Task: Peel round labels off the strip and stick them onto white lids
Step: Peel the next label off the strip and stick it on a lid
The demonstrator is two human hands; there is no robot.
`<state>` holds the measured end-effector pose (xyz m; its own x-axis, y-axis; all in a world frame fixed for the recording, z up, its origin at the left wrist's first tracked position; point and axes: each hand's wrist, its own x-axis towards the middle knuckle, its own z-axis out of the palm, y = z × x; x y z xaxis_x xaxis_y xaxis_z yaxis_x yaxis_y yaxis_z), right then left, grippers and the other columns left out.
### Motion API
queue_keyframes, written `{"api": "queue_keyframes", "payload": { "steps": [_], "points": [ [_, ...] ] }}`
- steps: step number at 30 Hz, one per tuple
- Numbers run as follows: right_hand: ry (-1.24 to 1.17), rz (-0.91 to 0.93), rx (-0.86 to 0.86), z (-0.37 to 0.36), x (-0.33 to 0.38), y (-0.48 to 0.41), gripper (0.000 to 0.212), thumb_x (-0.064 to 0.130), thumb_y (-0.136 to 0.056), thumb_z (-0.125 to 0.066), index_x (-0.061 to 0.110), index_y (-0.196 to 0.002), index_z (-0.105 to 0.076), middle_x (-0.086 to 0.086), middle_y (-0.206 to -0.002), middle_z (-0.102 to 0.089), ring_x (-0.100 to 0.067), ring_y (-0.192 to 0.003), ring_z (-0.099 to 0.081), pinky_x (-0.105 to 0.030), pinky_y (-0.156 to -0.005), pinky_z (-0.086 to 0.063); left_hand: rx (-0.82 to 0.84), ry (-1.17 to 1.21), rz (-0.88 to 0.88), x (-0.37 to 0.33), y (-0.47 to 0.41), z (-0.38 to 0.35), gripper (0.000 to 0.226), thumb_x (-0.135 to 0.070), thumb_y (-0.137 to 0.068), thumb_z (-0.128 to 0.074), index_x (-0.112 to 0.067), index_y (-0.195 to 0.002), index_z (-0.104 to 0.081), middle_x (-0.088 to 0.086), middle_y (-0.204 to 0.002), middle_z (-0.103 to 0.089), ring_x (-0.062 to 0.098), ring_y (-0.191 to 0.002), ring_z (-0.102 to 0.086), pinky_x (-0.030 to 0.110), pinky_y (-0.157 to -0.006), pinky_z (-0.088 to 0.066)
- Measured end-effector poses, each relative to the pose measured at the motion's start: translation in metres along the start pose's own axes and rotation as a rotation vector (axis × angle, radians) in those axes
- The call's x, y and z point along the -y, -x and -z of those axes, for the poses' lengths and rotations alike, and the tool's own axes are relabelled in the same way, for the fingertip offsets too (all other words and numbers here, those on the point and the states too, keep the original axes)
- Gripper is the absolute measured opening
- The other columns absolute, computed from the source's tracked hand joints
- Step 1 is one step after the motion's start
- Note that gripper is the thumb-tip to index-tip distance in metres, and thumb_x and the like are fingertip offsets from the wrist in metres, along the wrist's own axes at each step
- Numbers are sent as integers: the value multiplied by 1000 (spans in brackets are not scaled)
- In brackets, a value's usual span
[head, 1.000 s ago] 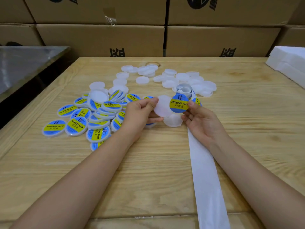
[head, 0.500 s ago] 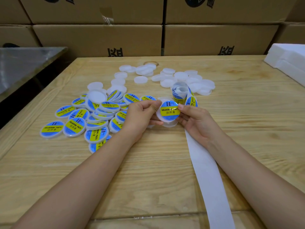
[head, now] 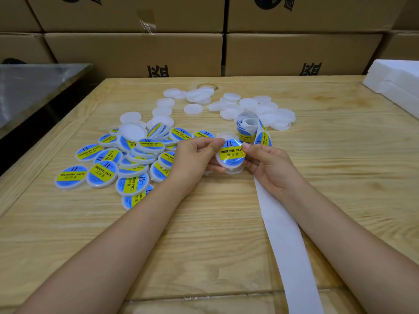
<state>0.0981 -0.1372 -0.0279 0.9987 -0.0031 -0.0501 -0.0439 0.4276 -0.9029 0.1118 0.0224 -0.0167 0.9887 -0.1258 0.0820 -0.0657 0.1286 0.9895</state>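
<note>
Biggest thing in shot was the wooden table (head: 226,234), with cardboard boxes (head: 136,53) stacked up behind it and some white foam blocks (head: 399,82) at the far right edge. A long white backing strip (head: 283,241) ran from the near edge up under the right hand to a loosely coiled roll (head: 247,123) that stood near the middle of the table, a couple of labels on it just past the fingers. Left of centre sat a heap of labelled lids (head: 127,159), blue and yellow with "SOLDERING PASTE" on them, overlapping each other. Further back were the plain white lids (head: 256,107), scattered loosely.

Both hands met in the middle, just above the tabletop. The left hand (head: 195,157) had its fingers curled around the left edge of a white lid (head: 229,165), thumb on top. The right hand (head: 269,166) pinched the right edge of the round label (head: 232,152), which lay on that lid's face, the fingertip pressing at its upper right.
</note>
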Motion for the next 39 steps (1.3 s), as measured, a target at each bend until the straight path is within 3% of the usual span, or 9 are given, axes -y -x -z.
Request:
{"api": "queue_keyframes", "payload": {
  "steps": [10,13,23,25,28,30,32,34,39],
  "points": [
    [86,46,-57,-5,-3,1,13,9,-73,-66,-4,-74,-63,-15,-77,-68,-25,-75,-66,-33,-79,-54,7,-24,-9,1,0,0,13,-16,-87,-64,-12,-76,-69,4,-60,-70,16,-50,-66,20,-46,-51],
    [165,97,-101,-8,-6,2,10,4,-79,-66,1,-71,-62,-18,-77,-64,-28,-77,-62,-37,-80,-51,17,-30,-5,1,1,1,13,-16,-88,-64,-11,-76,-69,5,-61,-70,16,-50,-67,20,-46,-52],
    [606,448,-241,-14,-13,11,15,9,-83,-68,21,-76,-62,8,-75,-67,-5,-72,-64,-20,-72,-51,-23,-19,34,0,-1,-1,15,-16,-88,-65,-13,-74,-67,2,-53,-67,17,-44,-64,19,-45,-52],
    [611,506,-266,-16,-13,12,20,8,-83,-68,27,-81,-62,14,-73,-65,1,-70,-63,-15,-69,-48,-18,12,43,0,-1,-3,15,-15,-88,-63,-11,-75,-66,4,-54,-67,17,-44,-64,18,-45,-51],
    [548,491,-233,-14,-11,14,56,7,-82,-69,50,-111,-48,2,-78,-66,-5,-74,-65,-16,-72,-51,6,31,54,0,-1,-3,13,-13,-89,-61,-10,-77,-66,4,-58,-69,17,-47,-65,20,-46,-53],
    [538,445,-233,-13,-11,12,53,8,-83,-68,41,-121,-50,-4,-83,-67,-11,-79,-66,-23,-78,-53,42,31,54,1,0,-1,10,-10,-90,-59,-11,-82,-65,3,-62,-70,16,-52,-67,23,-52,-57],
    [568,414,-265,-13,-10,10,22,12,-86,-66,19,-107,-66,-1,-88,-69,-13,-83,-66,-29,-82,-53,97,57,39,1,1,0,13,-1,-90,-56,-10,-86,-65,0,-65,-71,12,-58,-68,22,-56,-57],
    [561,402,-299,-13,-9,9,3,15,-86,-67,16,-87,-69,2,-84,-71,-11,-81,-66,-28,-79,-52,159,73,24,1,3,0,21,6,-90,-52,-11,-88,-65,0,-67,-71,10,-63,-68,20,-58,-56],
    [528,390,-368,-11,-10,9,18,26,-82,-71,15,-71,-61,0,-72,-67,-11,-70,-63,-32,-72,-52,238,54,13,1,6,-2,24,8,-89,-52,-13,-91,-65,1,-68,-72,11,-64,-69,19,-59,-55]
  ]
}}
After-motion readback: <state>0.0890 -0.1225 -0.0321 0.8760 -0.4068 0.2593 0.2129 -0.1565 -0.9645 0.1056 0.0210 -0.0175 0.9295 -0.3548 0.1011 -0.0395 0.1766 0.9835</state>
